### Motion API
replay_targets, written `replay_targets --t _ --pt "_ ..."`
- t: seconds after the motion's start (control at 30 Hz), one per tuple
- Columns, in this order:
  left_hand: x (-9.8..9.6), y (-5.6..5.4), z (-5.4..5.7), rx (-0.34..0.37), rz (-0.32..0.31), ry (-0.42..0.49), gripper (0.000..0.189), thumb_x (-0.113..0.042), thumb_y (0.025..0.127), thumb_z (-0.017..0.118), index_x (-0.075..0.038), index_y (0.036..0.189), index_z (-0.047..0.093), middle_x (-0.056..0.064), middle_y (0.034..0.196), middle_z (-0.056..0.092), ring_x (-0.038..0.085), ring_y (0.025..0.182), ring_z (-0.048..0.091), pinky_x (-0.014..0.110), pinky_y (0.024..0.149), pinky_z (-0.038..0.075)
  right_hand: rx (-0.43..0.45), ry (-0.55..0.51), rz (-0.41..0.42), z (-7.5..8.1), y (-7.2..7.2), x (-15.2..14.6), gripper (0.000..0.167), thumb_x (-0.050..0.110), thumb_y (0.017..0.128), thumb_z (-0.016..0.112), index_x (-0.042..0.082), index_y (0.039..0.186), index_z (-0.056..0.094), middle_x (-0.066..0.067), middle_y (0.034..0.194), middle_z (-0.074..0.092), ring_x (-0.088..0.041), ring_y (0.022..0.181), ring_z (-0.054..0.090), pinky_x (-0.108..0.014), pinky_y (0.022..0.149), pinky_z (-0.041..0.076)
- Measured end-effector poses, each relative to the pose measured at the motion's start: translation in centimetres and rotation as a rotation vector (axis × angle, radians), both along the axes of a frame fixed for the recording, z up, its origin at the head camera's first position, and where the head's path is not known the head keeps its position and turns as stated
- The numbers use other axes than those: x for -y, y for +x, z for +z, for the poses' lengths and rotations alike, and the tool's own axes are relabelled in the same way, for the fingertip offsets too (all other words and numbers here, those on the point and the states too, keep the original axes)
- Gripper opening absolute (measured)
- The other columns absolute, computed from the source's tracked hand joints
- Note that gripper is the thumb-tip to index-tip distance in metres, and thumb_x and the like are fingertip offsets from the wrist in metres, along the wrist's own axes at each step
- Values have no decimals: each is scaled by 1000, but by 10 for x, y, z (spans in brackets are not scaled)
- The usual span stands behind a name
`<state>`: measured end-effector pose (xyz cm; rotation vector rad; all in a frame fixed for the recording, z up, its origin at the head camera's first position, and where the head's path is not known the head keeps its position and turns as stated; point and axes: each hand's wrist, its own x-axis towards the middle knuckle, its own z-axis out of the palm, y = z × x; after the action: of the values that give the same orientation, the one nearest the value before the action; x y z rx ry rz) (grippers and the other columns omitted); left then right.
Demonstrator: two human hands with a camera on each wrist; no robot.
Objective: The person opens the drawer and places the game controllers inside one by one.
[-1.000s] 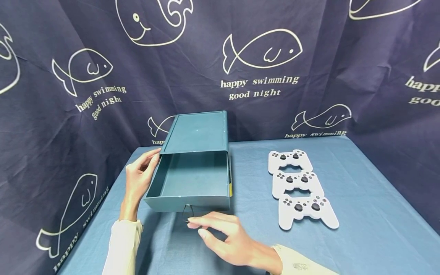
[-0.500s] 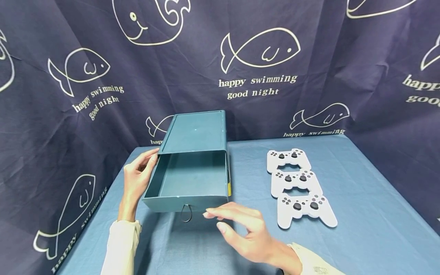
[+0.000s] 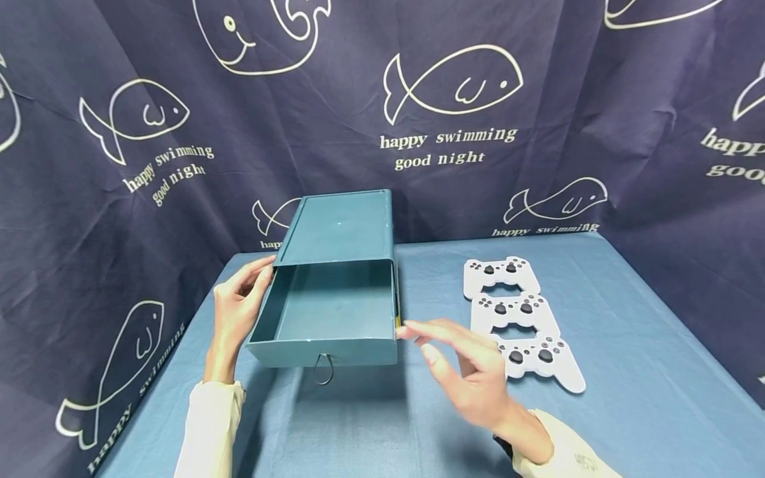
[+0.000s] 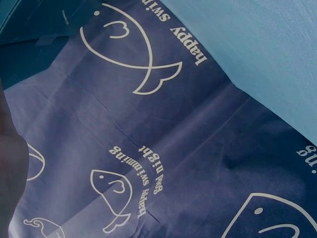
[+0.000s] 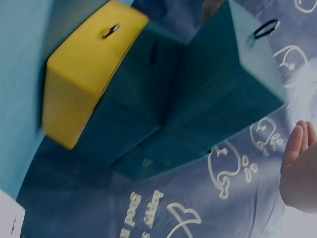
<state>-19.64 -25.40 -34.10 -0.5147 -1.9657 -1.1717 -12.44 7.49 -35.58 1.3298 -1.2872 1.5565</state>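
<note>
A teal drawer cabinet (image 3: 337, 229) stands on the cloth, its upper drawer (image 3: 335, 309) pulled far out with nothing inside. A thin loop pull (image 3: 324, 369) hangs from the drawer front. My left hand (image 3: 236, 309) rests against the cabinet's left side, fingertips near the front corner; part of that hand (image 4: 11, 163) shows at the left wrist view's edge. Off the drawer's front right corner, my right hand (image 3: 469, 372) is held with fingers loosely extended and holding nothing; whether a fingertip touches the drawer I cannot tell. A yellow lower drawer (image 5: 84, 74) shows in the right wrist view.
Three flat white game controllers lie in an overlapping column on the right: a far one (image 3: 502, 275), a middle one (image 3: 514, 315) and a near one (image 3: 546, 362), partly behind my right hand. A dark fish-print curtain (image 3: 454, 192) rises behind the blue cloth (image 3: 645, 372).
My right hand has left the loop pull and moved right and slightly away from me, past the drawer's front right corner. The left hand stays at the cabinet's side. The drawer stays out.
</note>
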Motion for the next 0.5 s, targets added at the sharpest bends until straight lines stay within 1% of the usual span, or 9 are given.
replay_targets --t 0.1,0.27,0.37,0.5 --pt "-1 1 2 -7 -4 0 22 15 95 64 11 115 73 29 89 72 -8 81 65 9 72 48 66 -12 -31 -2 -7 -8 27 -12 96 57 -18 121 66 -22 107 74 -25 102 72 -29 89 56" --pt "-3 4 6 -14 -5 -5 21 15 94 64 12 114 73 29 87 72 -8 79 64 9 71 48 162 -12 -131 -7 -21 -19 32 -20 88 56 -18 118 67 -19 107 75 -22 104 73 -27 91 55" --pt "-3 5 6 -13 -7 -12 22 15 94 65 12 114 73 28 88 72 -8 79 64 9 70 48 203 0 -192 -13 -30 -24 34 -22 85 56 -18 117 67 -17 107 75 -20 103 72 -26 90 54" --pt "6 -6 -6 -3 3 -16 24 15 94 65 10 116 73 27 90 73 -8 80 64 9 71 48 265 18 -257 -21 -40 -31 35 -23 85 57 -16 117 68 -17 108 75 -17 103 72 -22 88 53"
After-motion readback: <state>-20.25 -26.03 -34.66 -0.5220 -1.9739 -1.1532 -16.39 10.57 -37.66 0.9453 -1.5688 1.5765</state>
